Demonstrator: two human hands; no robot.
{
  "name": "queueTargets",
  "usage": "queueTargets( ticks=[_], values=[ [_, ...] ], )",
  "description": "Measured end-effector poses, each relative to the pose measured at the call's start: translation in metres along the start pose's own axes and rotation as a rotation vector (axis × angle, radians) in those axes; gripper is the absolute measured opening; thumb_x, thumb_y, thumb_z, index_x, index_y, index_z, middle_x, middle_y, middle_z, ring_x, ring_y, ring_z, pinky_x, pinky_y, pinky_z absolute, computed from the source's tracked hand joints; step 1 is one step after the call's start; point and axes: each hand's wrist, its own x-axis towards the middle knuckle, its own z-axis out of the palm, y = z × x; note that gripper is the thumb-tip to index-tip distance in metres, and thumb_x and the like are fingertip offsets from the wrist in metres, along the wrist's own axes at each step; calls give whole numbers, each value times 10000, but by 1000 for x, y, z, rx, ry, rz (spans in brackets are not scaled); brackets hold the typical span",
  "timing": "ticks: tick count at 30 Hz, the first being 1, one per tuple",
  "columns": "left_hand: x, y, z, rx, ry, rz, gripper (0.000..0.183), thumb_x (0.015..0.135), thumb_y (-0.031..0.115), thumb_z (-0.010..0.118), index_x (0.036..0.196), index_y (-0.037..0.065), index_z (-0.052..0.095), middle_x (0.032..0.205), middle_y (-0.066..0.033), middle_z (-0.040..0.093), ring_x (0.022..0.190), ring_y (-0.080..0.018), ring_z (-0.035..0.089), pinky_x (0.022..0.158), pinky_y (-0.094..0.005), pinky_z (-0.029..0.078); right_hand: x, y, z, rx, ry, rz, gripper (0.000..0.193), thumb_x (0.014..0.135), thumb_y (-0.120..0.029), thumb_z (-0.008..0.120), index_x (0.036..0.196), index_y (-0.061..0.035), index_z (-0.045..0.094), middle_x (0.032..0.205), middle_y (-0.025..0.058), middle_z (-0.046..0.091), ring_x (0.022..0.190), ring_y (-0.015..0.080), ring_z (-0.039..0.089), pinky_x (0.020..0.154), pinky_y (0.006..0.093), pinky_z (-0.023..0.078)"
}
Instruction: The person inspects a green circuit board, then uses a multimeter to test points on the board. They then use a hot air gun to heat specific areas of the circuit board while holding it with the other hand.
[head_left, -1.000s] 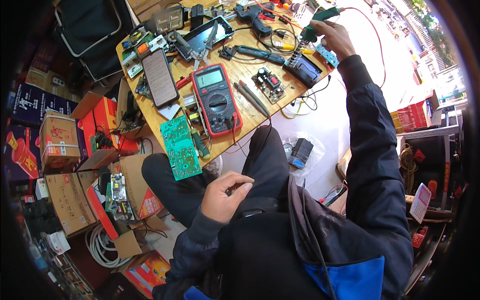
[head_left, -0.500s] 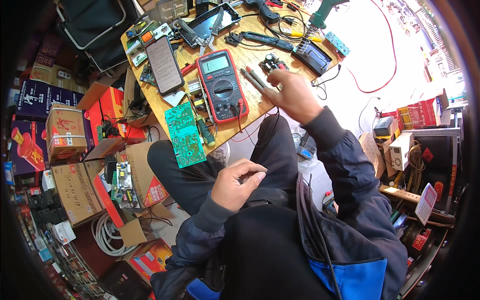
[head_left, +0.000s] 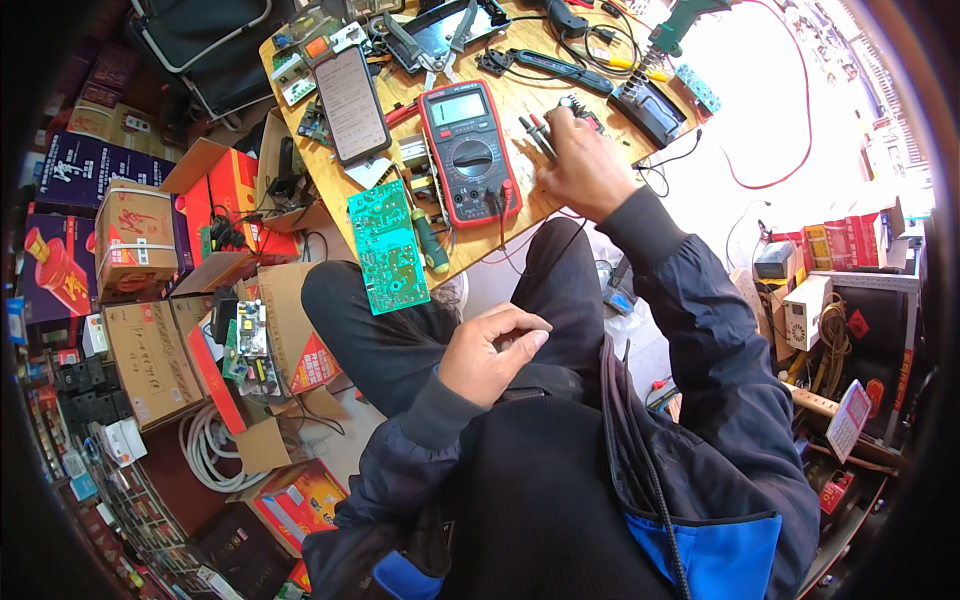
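Observation:
My right hand (head_left: 592,168), palm down over the right of the wooden table, has its fingers curled round two dark test probes (head_left: 538,136). Its fingertips are at a small circuit board (head_left: 572,103), partly hidden by the hand; contact is hard to tell. Left of it lies a red-and-grey multimeter (head_left: 470,155) with leads plugged into its lower end. My left hand (head_left: 492,352) hovers above my lap, loosely closed, thumb near the index finger and nothing visible in it. Beyond it, a green circuit board (head_left: 388,250) overhangs the table edge beside a green-handled screwdriver (head_left: 430,242).
A phone (head_left: 352,105) lies left of the multimeter, with pliers (head_left: 435,45) behind. A soldering iron stand (head_left: 648,110) and a long dark cutter-like tool (head_left: 560,70) are at the table's far right. Open cartons (head_left: 155,375) crowd the left; a power strip (head_left: 810,400) is at right.
The view has shifted, moving the table slightly right and up in the picture. My right hand and the probes have moved a little away from the multimeter, toward the small board. My left hand keeps its pose.

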Motion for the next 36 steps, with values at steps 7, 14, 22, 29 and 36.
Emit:
queueTargets(
  ticks=[7,14,22,29,36],
  values=[
    [37,-17,22,-331,22,-72,501,1074,270,608,1473,-20,517,1358,-98,637,1205,-164,629,1036,-327,508,-83,-11,-48,420,183,100,338,768,-79,700,1024,19,502,790,189,585,714,334,628,667,425,510],
    [67,-25,49,-728,5,-79,387,1106,280,548,1361,-6,599,1153,-53,666,1045,-114,646,904,-268,554,-151,-34,-9,673,0,328,307,847,-133,762,1038,-5,560,796,131,602,666,244,622,640,371,518],
    [79,-33,27,-537,98,-275,382,1091,309,553,1222,-40,638,927,-114,721,756,-205,733,705,-331,628,-158,-3,15,1060,78,493,223,979,-104,717,1146,15,628,788,-1,617,734,43,552,637,237,452],
    [93,-33,25,-461,134,-199,439,1084,354,553,1199,-59,650,767,-117,698,644,-198,703,598,-283,561,-144,6,25,1071,30,413,191,1018,-139,666,1109,27,642,727,-9,576,671,54,506,599,241,415],
    [97,-38,26,-484,143,-201,437,1093,352,540,1208,-54,652,776,-108,699,638,-192,697,583,-276,545,-138,6,26,1040,29,400,218,1030,-148,629,1108,54,657,709,22,591,649,79,519,579,273,426]
  ],
)
